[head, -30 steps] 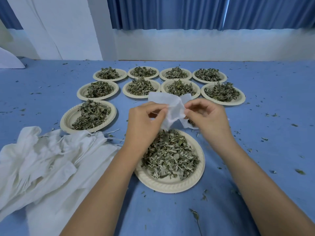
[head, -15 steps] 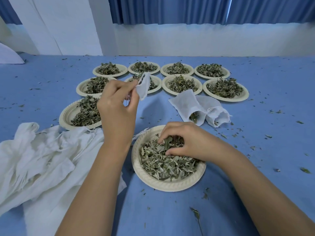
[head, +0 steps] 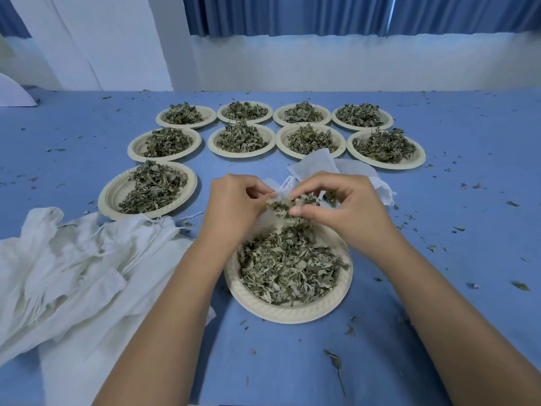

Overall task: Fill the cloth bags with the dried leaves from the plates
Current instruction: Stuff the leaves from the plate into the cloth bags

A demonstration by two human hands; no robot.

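Note:
A cream paper plate heaped with dried leaves lies right in front of me. Above its far edge my left hand pinches the mouth of a small white cloth bag, most of it hidden behind my fingers. My right hand pinches a clump of dried leaves at that bag's mouth. Two more white cloth bags lie just beyond my right hand.
Several other leaf-filled plates sit in rows further back, and one plate stands at the left. A heap of white cloth bags covers the near left. Leaf crumbs are scattered over the blue table.
My right hand lifted a pinch of leaves off the near plate up to the bag. My left hand brought the bag down and right, from over the far plates to meet it.

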